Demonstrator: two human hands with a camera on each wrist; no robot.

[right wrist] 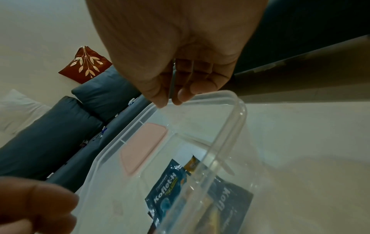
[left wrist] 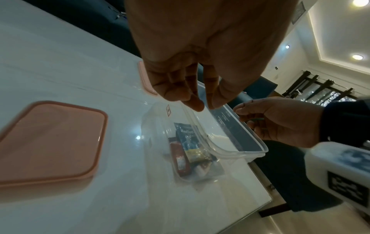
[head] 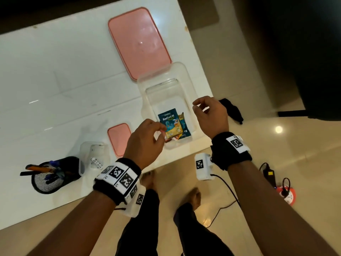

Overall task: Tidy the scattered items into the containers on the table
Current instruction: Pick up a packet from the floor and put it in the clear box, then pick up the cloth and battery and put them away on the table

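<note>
A clear plastic container [head: 143, 108] stands near the table's right edge. Inside lie a blue Koflet-H sachet [head: 170, 122] and several other small sachets; a red one [left wrist: 181, 161] shows in the left wrist view. My left hand [head: 159, 130] hovers over the container's near end, fingers hanging loosely with nothing between them [left wrist: 204, 106]. My right hand [head: 195, 106] floats above the container's right rim [right wrist: 236, 101], fingers loosely curled and empty. The blue sachet [right wrist: 168, 185] appears through the clear wall in the right wrist view.
A large pink lid [head: 140, 43] lies behind the container and a small pink lid [head: 119, 137] to its left. Further left are a small clear container [head: 96, 156] and a black mesh holder [head: 49, 178] with pens. Cables and a black cloth [head: 232, 110] lie on the floor.
</note>
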